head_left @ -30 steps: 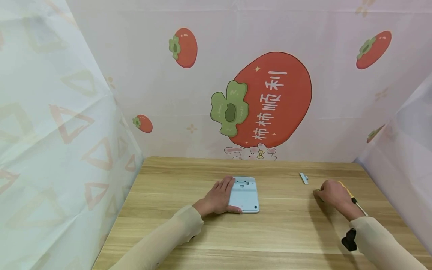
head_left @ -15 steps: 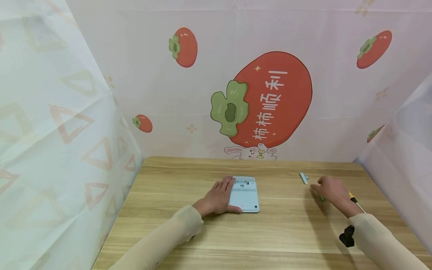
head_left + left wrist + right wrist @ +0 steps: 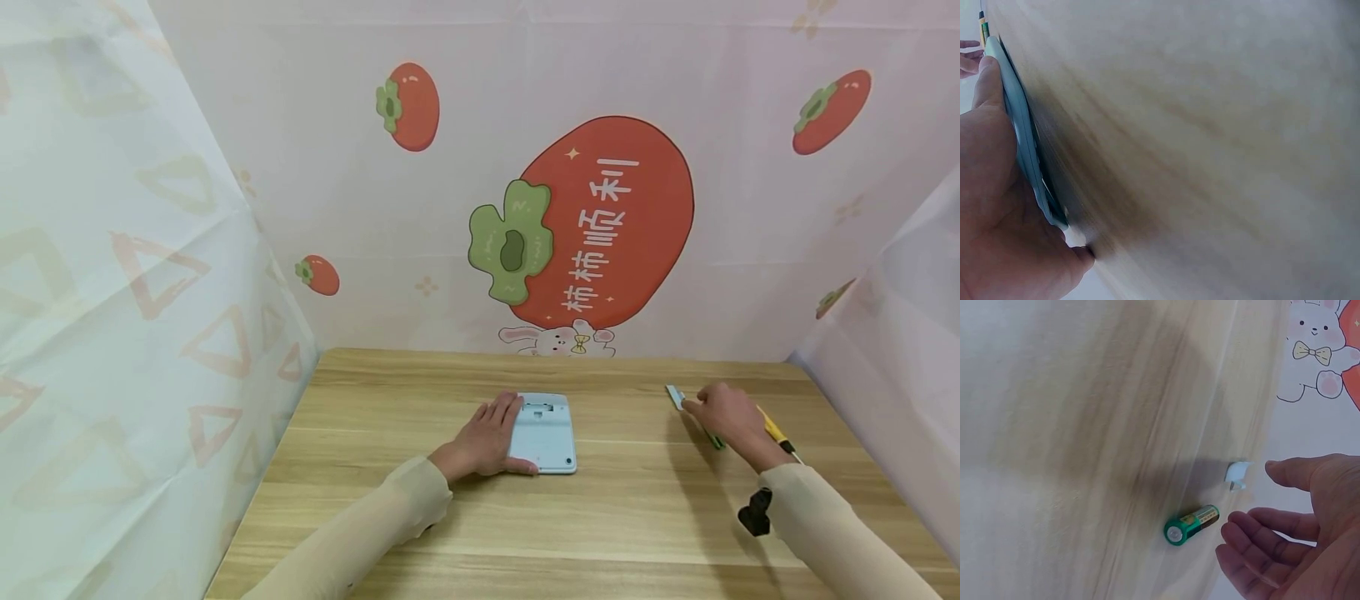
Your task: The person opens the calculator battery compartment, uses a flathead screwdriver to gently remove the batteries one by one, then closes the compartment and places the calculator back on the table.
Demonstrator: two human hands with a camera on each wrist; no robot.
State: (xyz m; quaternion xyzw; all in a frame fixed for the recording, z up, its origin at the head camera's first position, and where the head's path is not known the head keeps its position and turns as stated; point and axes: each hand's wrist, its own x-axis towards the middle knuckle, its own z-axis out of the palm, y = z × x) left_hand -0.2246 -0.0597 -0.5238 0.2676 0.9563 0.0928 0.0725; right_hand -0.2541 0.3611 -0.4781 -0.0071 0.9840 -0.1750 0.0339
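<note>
A light-blue calculator [image 3: 543, 433] lies back side up on the table, its battery compartment uncovered. My left hand [image 3: 487, 437] grips its left part, thumb along the near edge and fingers at the far side. In the left wrist view the calculator [image 3: 1019, 119] shows edge-on between thumb and fingers. Over at the right, my right hand [image 3: 731, 417] hovers with loosely bent fingers, holding nothing. Its fingertips are near a small light-blue battery cover [image 3: 1237, 475]. A green battery [image 3: 1191, 525] lies just below that hand; the hand partly hides it in the head view.
A screwdriver with a yellow handle [image 3: 774, 429] lies right of my right hand, partly behind the wrist. The wooden table [image 3: 585, 533] ends at a printed backdrop [image 3: 360, 200] behind, with white sheets on both sides.
My right hand has let go of the green battery and moved left and slightly away from me, toward the battery cover. More of the screwdriver shows. The left hand and calculator have stayed still.
</note>
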